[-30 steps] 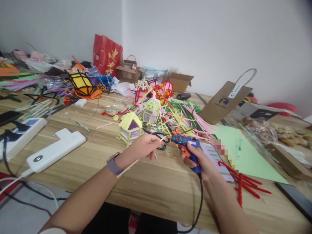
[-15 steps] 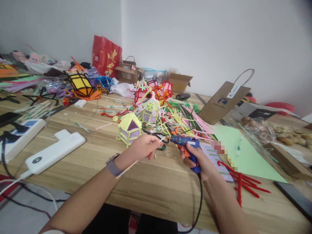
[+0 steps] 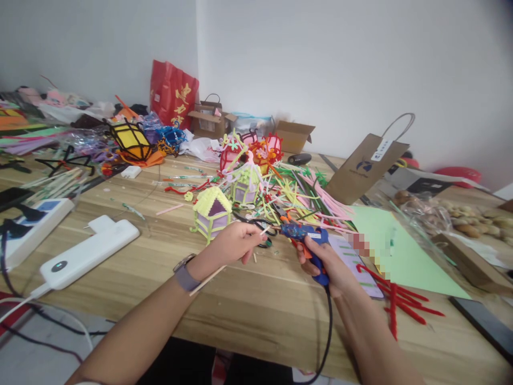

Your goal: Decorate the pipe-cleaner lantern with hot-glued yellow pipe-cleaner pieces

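Left hand has a thin stick pinched in its fingers, right hand is wrapped round a blue glue gun. Stick runs slantwise, near end by the left wrist, far tip pointing up and right past the fingertips. Gun's nozzle points left, right by that tip, can't tell if they touch. Both are over the counter, little yellow-roofed house just beyond the left hand.
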The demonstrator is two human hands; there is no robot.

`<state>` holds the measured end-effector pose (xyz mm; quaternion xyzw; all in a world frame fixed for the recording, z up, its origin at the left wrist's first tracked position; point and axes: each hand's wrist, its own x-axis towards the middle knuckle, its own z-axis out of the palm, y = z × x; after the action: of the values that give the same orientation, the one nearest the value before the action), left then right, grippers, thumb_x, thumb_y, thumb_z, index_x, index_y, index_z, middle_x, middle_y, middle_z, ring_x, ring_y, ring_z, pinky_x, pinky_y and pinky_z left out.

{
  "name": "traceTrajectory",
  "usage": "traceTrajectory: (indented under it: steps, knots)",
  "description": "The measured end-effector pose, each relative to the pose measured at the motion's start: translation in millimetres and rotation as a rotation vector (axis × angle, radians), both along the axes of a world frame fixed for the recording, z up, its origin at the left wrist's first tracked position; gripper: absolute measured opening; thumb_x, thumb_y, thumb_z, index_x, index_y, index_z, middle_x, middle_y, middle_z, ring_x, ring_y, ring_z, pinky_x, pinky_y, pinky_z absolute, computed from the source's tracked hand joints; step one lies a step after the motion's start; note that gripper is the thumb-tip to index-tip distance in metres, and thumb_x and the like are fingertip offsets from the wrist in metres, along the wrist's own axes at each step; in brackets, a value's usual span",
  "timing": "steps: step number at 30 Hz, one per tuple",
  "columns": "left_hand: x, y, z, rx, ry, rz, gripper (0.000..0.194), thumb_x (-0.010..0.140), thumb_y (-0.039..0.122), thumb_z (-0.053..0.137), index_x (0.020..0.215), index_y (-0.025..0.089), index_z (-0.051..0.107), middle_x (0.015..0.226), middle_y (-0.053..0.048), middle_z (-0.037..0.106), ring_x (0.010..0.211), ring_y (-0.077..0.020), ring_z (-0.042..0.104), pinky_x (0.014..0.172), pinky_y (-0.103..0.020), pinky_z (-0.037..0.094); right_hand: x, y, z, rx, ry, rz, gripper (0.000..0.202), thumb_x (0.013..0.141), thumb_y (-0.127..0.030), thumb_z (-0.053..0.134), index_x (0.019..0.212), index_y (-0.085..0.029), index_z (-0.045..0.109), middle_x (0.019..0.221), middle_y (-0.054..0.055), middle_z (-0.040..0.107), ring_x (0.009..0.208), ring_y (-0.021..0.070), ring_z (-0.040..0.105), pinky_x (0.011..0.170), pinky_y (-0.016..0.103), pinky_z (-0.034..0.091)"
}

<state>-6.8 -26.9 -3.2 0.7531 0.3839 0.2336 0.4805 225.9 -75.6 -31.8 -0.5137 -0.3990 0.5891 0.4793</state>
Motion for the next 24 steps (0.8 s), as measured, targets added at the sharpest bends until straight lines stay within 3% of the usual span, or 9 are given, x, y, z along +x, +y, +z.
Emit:
traceTrajectory:
  steps: [9, 24]
  knots:
    - [0, 3, -5.5, 0.036, 0.018, 0.001, 0.037, 0.087, 0.042, 0.043, 0.082, 0.013, 0.067, 0.038, 0.005, 0.048, 0.039, -0.0095, 0.042, 0.046, -0.020, 0.031, -6, -3, 6.1, 0.025, -0.092, -0.044, 0.048, 0.063, -0.061, 0.074, 0.062, -0.016, 0.057, 0.048, -0.002, 0.054, 0.034, 0.0032, 0.034, 0.034, 0.018, 0.023]
    - [-1, 4, -7.7, 0.047, 0.035, 0.002, 0.039, 0.088, 0.045, 0.043, 0.082, 0.014, 0.066, 0.040, 0.005, 0.049, 0.040, -0.0093, 0.042, 0.048, -0.020, 0.032, -4, 0, -4.1, 0.017, -0.088, -0.086, 0.051, 0.062, -0.064, 0.074, 0.067, -0.016, 0.056, 0.046, -0.004, 0.050, 0.033, 0.0034, 0.033, 0.031, 0.017, 0.021]
